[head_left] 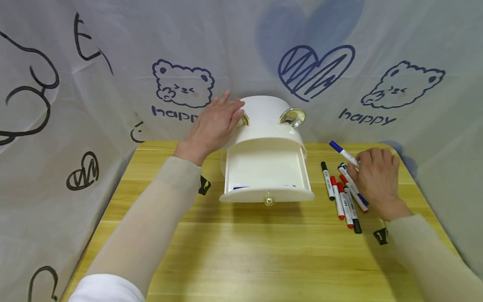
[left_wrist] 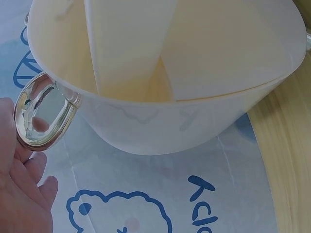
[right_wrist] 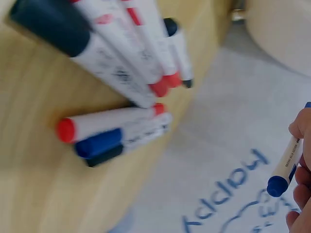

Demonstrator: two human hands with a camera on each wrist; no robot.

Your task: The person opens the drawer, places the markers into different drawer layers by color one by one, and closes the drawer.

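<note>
A white storage box (head_left: 264,111) with gold ring handles stands at the back of the table, its drawer (head_left: 264,167) pulled out toward me. My left hand (head_left: 216,123) rests against the box's left gold handle (left_wrist: 46,111), fingers extended. On the right, my right hand (head_left: 379,178) pinches a blue-capped marker (head_left: 344,154), held above the other markers; the right wrist view shows its blue end (right_wrist: 277,186) clear of the table. Below lie several loose markers (head_left: 341,201) with red, black and blue caps. Slivers of blue (head_left: 241,188) show behind the drawer front.
The wooden table (head_left: 249,256) backs onto a printed cloth (head_left: 241,50) with bears and hearts. The drawer's gold knob (head_left: 268,201) juts forward. A divider (left_wrist: 129,48) stands inside the box's upper opening. The right gold handle (head_left: 293,117) sticks out sideways.
</note>
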